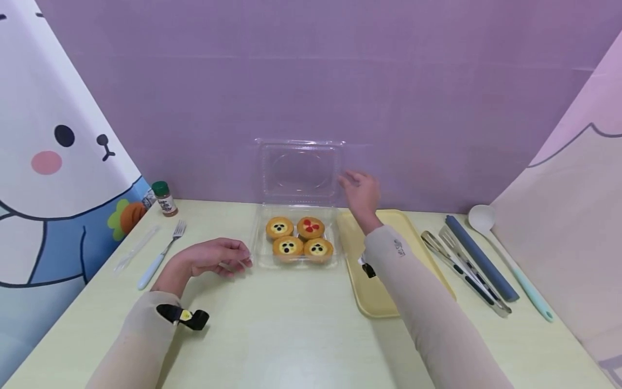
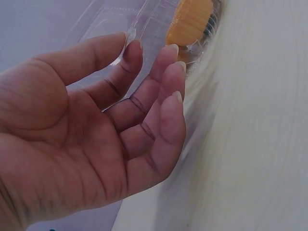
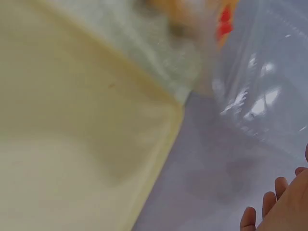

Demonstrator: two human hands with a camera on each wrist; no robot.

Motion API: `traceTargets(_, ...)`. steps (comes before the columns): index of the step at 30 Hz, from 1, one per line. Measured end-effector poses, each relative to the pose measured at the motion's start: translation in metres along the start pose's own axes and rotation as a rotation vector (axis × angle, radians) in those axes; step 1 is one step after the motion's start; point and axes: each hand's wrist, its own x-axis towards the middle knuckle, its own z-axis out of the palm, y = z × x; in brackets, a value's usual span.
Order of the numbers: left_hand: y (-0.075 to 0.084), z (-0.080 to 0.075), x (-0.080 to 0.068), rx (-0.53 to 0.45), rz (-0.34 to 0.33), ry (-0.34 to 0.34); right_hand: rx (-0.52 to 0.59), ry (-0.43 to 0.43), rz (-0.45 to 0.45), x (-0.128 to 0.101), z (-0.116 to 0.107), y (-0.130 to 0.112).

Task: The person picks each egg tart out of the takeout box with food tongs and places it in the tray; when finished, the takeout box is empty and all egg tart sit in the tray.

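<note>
A clear plastic clamshell box [image 1: 250, 259] stands with its lid [image 1: 301, 170] raised at the back. Inside its base are several egg tarts [image 1: 318, 248], one topped with red pieces, the others with dark dots. Beside the box's left front corner is my left hand [image 1: 216, 256], palm facing inward and fingers loosely bent [image 2: 110, 115], with nothing held. My right hand [image 1: 362, 194] is at the lid's right edge, its fingers reaching toward the plastic. Whether the fingertips touch the lid is unclear. Only part of the right hand [image 3: 284, 207] shows in the right wrist view.
A yellow tray [image 1: 374, 297] lies right of the box, under the right forearm. Farther right are tongs [image 1: 461, 270], a blue-grey bar [image 1: 481, 256] and a ladle-like spoon [image 1: 522, 281]. On the left are a fork [image 1: 162, 256], a wrapped plastic utensil [image 1: 137, 248] and a green-capped jar [image 1: 165, 200].
</note>
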Motion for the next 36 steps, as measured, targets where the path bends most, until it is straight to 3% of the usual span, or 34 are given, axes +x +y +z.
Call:
traceTargets(9,0.001,0.000,-0.002,0.004,0.001,-0.001,-0.065,-0.070,0.115,0.001,0.011,0.014)
traceTargets(23,0.004,0.000,-0.002,0.009,0.009,-0.029,-0.067,-0.046,0.165,0.005,0.020,0.017)
traceTargets(36,0.005,0.000,-0.002,0.000,0.003,-0.020,0.153,-0.104,0.177,0.008,0.025,0.020)
